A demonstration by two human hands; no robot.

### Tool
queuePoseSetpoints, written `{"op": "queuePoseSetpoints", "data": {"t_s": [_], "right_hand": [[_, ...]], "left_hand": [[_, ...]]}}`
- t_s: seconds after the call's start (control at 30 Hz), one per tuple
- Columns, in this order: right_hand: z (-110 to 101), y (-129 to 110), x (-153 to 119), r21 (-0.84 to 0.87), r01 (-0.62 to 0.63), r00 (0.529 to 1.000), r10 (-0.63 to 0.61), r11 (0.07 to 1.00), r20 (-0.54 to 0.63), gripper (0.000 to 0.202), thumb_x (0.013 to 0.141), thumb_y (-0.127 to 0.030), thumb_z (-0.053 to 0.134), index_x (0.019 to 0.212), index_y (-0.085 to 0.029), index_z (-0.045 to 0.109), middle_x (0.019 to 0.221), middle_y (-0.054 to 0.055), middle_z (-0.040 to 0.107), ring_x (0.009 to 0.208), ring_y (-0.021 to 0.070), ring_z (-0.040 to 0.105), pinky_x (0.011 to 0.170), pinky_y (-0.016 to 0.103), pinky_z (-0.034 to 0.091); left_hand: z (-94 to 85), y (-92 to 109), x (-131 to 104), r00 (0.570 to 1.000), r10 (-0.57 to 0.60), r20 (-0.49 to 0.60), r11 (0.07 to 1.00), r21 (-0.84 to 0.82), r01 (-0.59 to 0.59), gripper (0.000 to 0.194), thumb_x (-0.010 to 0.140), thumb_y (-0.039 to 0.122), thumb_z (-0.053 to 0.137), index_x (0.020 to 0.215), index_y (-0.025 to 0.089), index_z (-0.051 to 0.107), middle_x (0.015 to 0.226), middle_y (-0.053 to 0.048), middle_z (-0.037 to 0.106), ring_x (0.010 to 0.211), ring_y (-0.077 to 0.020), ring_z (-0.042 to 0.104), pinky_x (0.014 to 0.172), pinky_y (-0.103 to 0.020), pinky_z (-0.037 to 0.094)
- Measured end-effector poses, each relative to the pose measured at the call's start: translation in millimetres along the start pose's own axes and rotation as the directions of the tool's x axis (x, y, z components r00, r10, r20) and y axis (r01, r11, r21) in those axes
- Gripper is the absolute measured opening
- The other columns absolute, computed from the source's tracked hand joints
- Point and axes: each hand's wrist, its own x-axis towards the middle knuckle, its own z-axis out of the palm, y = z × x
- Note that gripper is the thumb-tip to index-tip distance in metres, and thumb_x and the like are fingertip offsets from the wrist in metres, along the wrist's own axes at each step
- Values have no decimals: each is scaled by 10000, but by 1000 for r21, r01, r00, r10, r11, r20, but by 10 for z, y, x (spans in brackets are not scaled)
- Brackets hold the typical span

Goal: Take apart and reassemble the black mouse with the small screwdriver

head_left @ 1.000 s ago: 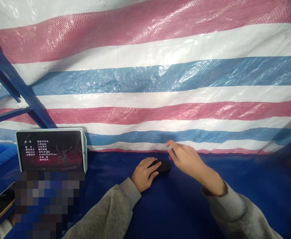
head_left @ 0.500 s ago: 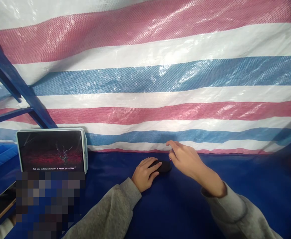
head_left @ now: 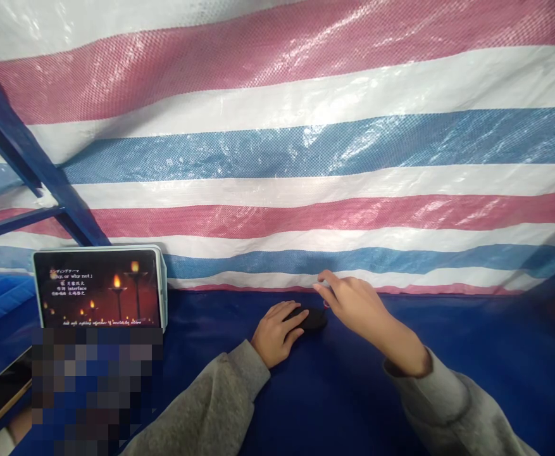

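Observation:
My left hand [head_left: 277, 334] rests on a flat, dark, rounded object like a computer mouse [head_left: 314, 318] lying on the blue surface. Its index finger and thumb press along the object's near part, the other fingers curled over its far side. Just above the object's right end is my right hand [head_left: 355, 303], its thumb and index finger bent close together. Below those fingertips shows a small reddish-white bit [head_left: 326, 304], beside the end of the dark object. What the right fingers grip is hidden by the hand.
A tablet [head_left: 99, 288] in a pale case stands at the left, playing video. A blurred patch covers the area below it. A dark phone-like slab [head_left: 2, 389] and part of an arm [head_left: 18, 425] show at lower left. A striped tarp [head_left: 305, 152] hangs behind; blue metal bars [head_left: 44, 158] slant at left.
My right thumb and index finger have shifted, baring the reddish-white bit below them. The left hand and dark object hold still. The tablet's picture has switched to lit candles with text.

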Motion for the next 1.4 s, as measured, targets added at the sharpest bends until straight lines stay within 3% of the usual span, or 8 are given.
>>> {"op": "queuePoseSetpoints", "data": {"t_s": [0.17, 0.33, 0.5, 0.63, 0.8, 0.93, 1.07, 1.4], "right_hand": [[7, -5, 4, 39, 62, 998, -60, 997, -36, 313, 909, -201, 378, 1184, -202, 528, 946, 48, 723, 732, 199, 669, 608, 283, 324], [27, 0, 14, 13, 11, 1000, -11, 1000, -19, 333, 972, -363, 322, 1148, -199, 551, 740, 37, 715, 689, 229, 669, 585, 290, 317], [31, 5, 10, 28, 72, 996, -71, 997, -45, 315, 909, -217, 381, 1186, -204, 531, 968, 51, 718, 704, 194, 663, 593, 283, 330], [25, -2, 9, 13, 26, 1000, -26, 1000, -16, 303, 959, -326, 338, 1109, -208, 574, 756, 29, 715, 675, 210, 661, 572, 283, 318], [4, -4, 0, 33, 74, 996, -73, 997, -52, 310, 917, -234, 372, 1171, -212, 551, 965, 49, 719, 726, 199, 670, 599, 287, 332], [8, -8, 6, 8, 12, 1000, -12, 1000, -16, 333, 958, -341, 326, 1123, -201, 579, 731, 37, 715, 685, 230, 670, 576, 298, 317], [19, -9, 9, 29, 50, 997, -49, 998, -52, 317, 928, -269, 367, 1182, -209, 547, 920, 52, 732, 718, 204, 670, 596, 289, 333], [13, 2, 2, 34, 52, 998, -51, 998, -42, 320, 892, -213, 392, 1171, -201, 548, 912, 52, 727, 718, 193, 663, 605, 279, 341]], "left_hand": [[2, -6, -2, 1000, 2, -7, 1000, 3, -2, 369, 988, 337, 417, 1325, 245, 534, 1329, -78, 556, 1242, -246, 514, 1051, -477, 435], [0, -5, -3, 1000, 0, -4, 1000, 7, 0, 374, 988, 345, 412, 1330, 249, 530, 1330, -77, 556, 1240, -248, 516, 1052, -481, 433], [2, 1, -1, 1000, 2, -9, 1000, 1, -2, 373, 988, 346, 411, 1326, 245, 533, 1320, -78, 564, 1238, -247, 517, 1050, -481, 436], [7, 0, -2, 1000, 4, -8, 1000, 6, -4, 371, 986, 342, 419, 1324, 242, 535, 1322, -82, 562, 1233, -248, 521, 1046, -483, 440], [10, -1, 0, 1000, -2, 0, 1000, 9, 2, 370, 986, 340, 422, 1319, 234, 542, 1325, -83, 562, 1239, -247, 516, 1056, -477, 431], [1, 7, 8, 1000, -8, 9, 1000, 10, 8, 374, 984, 340, 424, 1323, 232, 542, 1327, -85, 560, 1241, -251, 513, 1056, -477, 431], [-9, 15, 9, 1000, -6, 5, 1000, 8, 6, 370, 987, 346, 415, 1312, 234, 551, 1318, -87, 567, 1231, -252, 522, 1041, -480, 447], [-9, 6, 3, 1000, -3, 0, 1000, 4, 3, 372, 986, 339, 418, 1325, 244, 535, 1325, -81, 562, 1237, -248, 518, 1043, -483, 442]]}}
